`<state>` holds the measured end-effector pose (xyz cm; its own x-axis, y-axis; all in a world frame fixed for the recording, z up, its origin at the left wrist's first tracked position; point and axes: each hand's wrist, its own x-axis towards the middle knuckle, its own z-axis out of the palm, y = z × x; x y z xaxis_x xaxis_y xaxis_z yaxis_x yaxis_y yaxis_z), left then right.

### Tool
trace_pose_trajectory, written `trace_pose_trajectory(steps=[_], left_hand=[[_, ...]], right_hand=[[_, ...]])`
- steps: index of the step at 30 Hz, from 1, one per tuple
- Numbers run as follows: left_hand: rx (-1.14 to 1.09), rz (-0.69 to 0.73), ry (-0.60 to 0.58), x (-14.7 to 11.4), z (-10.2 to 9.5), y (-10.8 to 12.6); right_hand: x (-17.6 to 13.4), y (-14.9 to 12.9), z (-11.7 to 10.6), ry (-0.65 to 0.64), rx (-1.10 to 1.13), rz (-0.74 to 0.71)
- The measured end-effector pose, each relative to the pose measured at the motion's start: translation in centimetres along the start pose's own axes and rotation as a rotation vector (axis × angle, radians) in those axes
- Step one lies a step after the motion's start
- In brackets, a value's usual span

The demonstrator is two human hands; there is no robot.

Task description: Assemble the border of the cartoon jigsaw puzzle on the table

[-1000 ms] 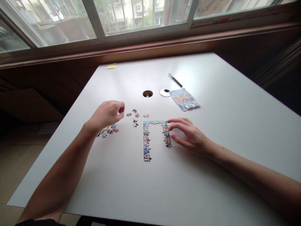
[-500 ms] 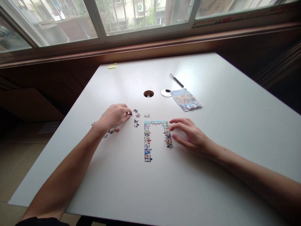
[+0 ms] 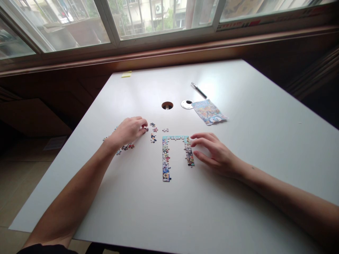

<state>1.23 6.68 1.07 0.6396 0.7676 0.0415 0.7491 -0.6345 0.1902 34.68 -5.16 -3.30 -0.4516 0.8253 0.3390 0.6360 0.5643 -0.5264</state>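
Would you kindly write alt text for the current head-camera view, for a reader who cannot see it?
A person's left hand reaches among loose jigsaw pieces on a white table, while the right hand curves beside a three-sided, partly assembled jigsaw border. Beyond lie a printed sheet and a pen, with a window behind.

No legible wording from where I watch. Printed sheet on the worktop: pale shapes along its far edge, possibly lettering, too blurred for me to read. Window frame, right side: red and dark marks; I can't make out a character. Pen: too small to tell.
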Motion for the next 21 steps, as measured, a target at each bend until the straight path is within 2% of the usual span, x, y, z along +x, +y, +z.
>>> trace_pose_trajectory(steps=[15,21], left_hand=[[-0.015,0.002,-0.012,0.09,0.22,-0.24],[-0.095,-0.013,-0.016,-0.02,0.09,0.02]], right_hand=[[-0.01,0.06,0.04,-0.004,0.008,0.005],[0.04,-0.01,0.03,0.019,0.007,0.003]])
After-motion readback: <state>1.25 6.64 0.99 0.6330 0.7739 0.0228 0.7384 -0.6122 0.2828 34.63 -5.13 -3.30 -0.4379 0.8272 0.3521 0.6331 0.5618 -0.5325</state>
